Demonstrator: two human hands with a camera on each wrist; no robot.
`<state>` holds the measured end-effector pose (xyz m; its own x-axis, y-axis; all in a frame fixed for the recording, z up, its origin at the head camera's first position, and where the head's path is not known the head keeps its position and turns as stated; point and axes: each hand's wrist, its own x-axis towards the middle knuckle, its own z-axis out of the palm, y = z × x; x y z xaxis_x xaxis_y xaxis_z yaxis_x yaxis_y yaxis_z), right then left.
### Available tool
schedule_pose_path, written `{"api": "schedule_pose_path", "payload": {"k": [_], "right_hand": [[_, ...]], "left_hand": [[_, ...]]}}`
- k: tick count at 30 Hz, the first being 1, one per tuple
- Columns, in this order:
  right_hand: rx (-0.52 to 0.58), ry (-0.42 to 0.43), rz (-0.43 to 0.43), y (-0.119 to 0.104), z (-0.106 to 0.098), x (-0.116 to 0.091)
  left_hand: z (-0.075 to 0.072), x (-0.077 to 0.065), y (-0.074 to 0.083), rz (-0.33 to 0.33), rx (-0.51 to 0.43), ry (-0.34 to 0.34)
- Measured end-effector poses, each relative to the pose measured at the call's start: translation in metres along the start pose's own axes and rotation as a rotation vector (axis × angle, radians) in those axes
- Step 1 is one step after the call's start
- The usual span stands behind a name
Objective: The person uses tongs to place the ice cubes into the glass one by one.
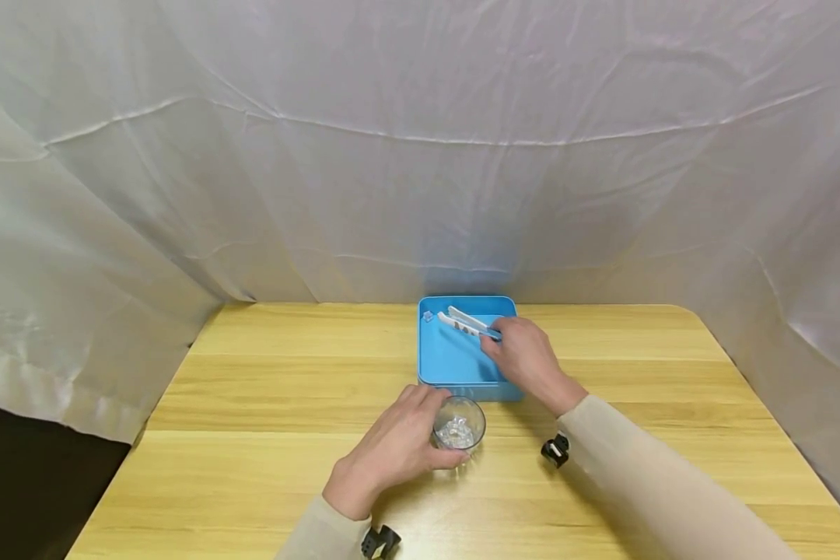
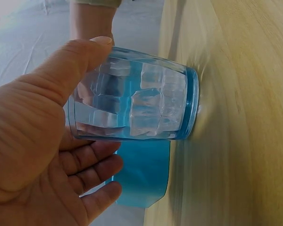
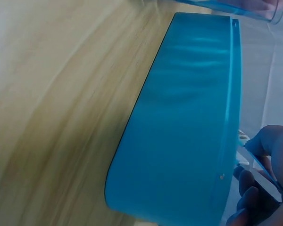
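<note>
My left hand (image 1: 399, 439) holds a clear drinking glass (image 2: 155, 113) between thumb and forefinger; in the left wrist view the other fingers lie below it, loosely curved. The glass stands upright on the table, with several clear ice-like cubes (image 2: 155, 106) inside. A pair of white and blue tongs (image 1: 467, 323) is in my right hand (image 1: 530, 358), above the blue box (image 1: 455, 362). The tongs' tips are apart and point toward a single clear cube (image 1: 428, 316) in the box's far left corner, a little short of it.
The glass stands just in front of the box's near wall (image 3: 174, 122). Both are on a light wooden table (image 1: 287, 389). A pale hanging cloth (image 1: 364, 194) rises behind the table and along its sides.
</note>
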<state>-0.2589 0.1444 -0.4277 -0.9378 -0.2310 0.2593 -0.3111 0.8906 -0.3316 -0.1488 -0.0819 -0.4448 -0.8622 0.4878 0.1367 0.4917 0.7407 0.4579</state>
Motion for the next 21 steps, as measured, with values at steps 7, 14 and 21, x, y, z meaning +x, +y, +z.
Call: {"api": "schedule_pose_path", "payload": {"k": [7, 14, 21], "right_hand": [[-0.021, -0.068, 0.016, -0.003, 0.008, 0.010], [-0.037, -0.081, 0.013, -0.007, 0.013, 0.017], [-0.051, -0.083, -0.014, -0.010, 0.023, 0.023]], "left_hand": [[0.000, 0.001, 0.001, -0.013, 0.000, -0.021], [-0.001, 0.000, 0.002, -0.017, 0.005, -0.028], [0.000, 0.000, 0.001, -0.005, -0.010, -0.021]]}}
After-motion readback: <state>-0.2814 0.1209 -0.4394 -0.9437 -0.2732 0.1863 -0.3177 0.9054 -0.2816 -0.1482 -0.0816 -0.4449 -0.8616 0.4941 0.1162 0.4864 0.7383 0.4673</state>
